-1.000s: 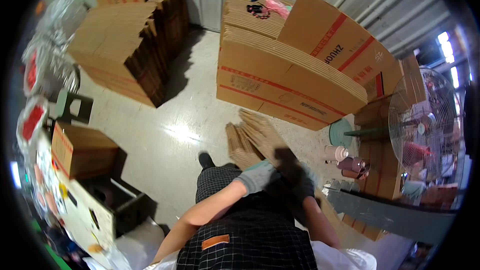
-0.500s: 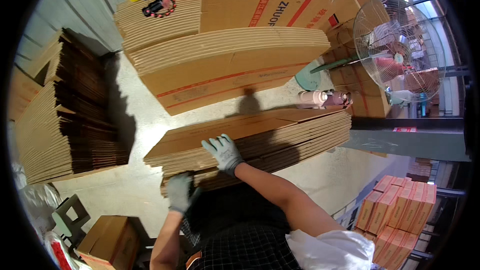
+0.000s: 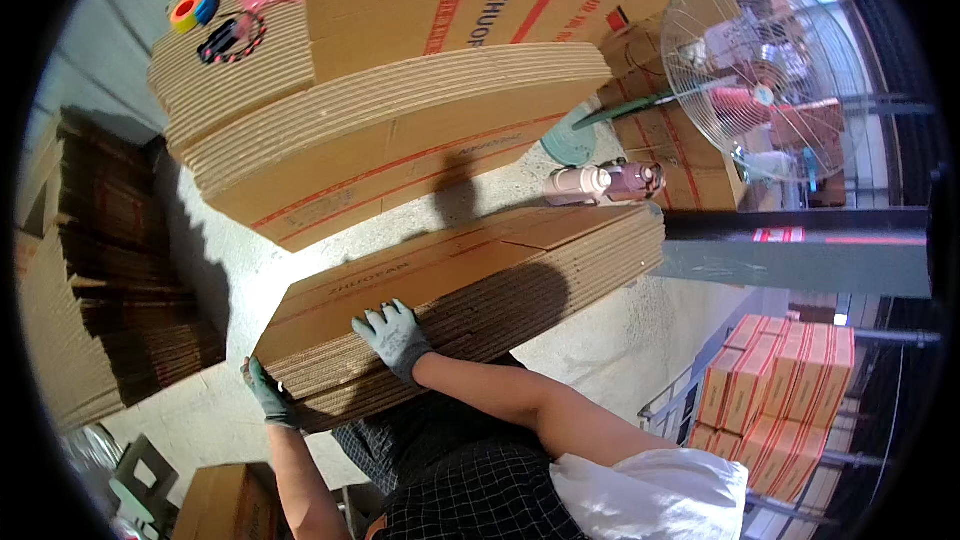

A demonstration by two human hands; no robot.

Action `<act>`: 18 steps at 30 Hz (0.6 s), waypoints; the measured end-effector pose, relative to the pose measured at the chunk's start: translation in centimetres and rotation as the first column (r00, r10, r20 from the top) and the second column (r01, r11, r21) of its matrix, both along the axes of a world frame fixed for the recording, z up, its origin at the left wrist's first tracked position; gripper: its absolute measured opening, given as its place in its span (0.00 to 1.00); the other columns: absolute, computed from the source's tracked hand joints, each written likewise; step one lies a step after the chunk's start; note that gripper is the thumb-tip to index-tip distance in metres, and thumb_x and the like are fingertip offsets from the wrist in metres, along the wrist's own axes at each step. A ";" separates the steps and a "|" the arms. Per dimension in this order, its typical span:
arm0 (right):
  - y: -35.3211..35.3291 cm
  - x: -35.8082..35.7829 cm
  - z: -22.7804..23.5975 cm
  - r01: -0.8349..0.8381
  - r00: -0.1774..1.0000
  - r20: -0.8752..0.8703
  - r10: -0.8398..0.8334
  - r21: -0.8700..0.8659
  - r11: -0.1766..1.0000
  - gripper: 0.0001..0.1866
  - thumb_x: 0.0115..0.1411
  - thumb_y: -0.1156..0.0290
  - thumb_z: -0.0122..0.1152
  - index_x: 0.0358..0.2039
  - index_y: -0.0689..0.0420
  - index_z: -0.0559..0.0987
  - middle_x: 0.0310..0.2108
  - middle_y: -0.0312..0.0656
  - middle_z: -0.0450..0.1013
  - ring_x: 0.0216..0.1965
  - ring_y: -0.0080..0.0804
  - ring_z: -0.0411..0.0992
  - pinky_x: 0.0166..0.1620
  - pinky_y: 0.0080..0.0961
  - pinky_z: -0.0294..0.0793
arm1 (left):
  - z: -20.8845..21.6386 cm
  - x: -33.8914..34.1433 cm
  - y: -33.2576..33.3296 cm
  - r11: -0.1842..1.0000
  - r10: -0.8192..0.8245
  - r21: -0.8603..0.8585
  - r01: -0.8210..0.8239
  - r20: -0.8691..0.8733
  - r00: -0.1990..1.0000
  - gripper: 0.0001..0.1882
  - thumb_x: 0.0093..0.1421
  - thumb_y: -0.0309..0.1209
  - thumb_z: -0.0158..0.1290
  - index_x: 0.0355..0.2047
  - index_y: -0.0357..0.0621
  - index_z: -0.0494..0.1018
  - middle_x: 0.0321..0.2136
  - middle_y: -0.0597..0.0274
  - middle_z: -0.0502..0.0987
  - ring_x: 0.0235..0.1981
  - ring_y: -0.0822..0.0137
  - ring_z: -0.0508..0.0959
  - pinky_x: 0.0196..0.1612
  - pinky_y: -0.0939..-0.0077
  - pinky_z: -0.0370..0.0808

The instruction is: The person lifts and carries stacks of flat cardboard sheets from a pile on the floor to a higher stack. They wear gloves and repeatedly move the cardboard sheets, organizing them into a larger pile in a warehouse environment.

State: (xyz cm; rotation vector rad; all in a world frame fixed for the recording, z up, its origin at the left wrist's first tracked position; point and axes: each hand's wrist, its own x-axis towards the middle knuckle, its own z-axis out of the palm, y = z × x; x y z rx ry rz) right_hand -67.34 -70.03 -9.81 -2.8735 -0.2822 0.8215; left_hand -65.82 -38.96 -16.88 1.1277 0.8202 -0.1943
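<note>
A thick stack of flattened cardboard boxes [image 3: 400, 275] lies right in front of me, its layered edges facing my body. My right hand [image 3: 393, 338], in a grey-green work glove, rests on the near top edge with its fingers spread. At the stack's left end, my gloved left hand [image 3: 268, 395] presses against the corner with fingers stretched upward along the layers. Its thumb side is partly hidden.
Beyond lies another stack of flattened boxes [image 3: 390, 155], with tape [image 3: 187, 10] on cardboard behind it. More flattened cardboard [image 3: 140, 320] stands left. Two bottles [image 3: 580, 183] and a fan [image 3: 763, 95] stand right. Packed cartons [image 3: 770, 390] are piled at lower right.
My left hand has moved from the stack's near side to its left end. The layers there line up more evenly. My right hand stays on the near top edge, while the view has shifted.
</note>
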 end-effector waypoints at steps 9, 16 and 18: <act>0.1 2.3 2.7 0.019 0.996 -0.080 -0.024 -0.063 0.998 0.25 0.71 0.65 0.39 0.68 0.43 0.63 0.59 0.45 0.66 0.59 0.48 0.66 0.70 0.51 0.49 | -3.7 2.4 2.7 0.969 -0.114 0.213 0.124 -0.058 0.992 0.22 0.66 0.51 0.52 0.53 0.54 0.66 0.48 0.63 0.76 0.48 0.63 0.77 0.42 0.63 0.77; -1.4 4.3 0.2 0.064 0.996 0.051 -0.067 0.049 0.997 0.26 0.71 0.65 0.41 0.68 0.45 0.64 0.57 0.41 0.70 0.58 0.43 0.67 0.69 0.58 0.47 | 2.9 8.0 -3.3 0.064 -0.164 0.935 0.348 -0.334 0.928 0.35 0.64 0.51 0.55 0.63 0.42 0.65 0.58 0.48 0.73 0.56 0.49 0.74 0.58 0.58 0.71; -1.8 4.5 0.6 0.035 0.997 0.058 -0.041 0.110 0.993 0.27 0.71 0.66 0.39 0.71 0.46 0.60 0.61 0.38 0.67 0.61 0.39 0.66 0.70 0.62 0.43 | 4.6 8.9 -6.9 -0.218 -0.500 0.938 0.271 -0.345 0.794 0.35 0.62 0.52 0.56 0.62 0.41 0.68 0.58 0.46 0.72 0.58 0.46 0.72 0.61 0.52 0.65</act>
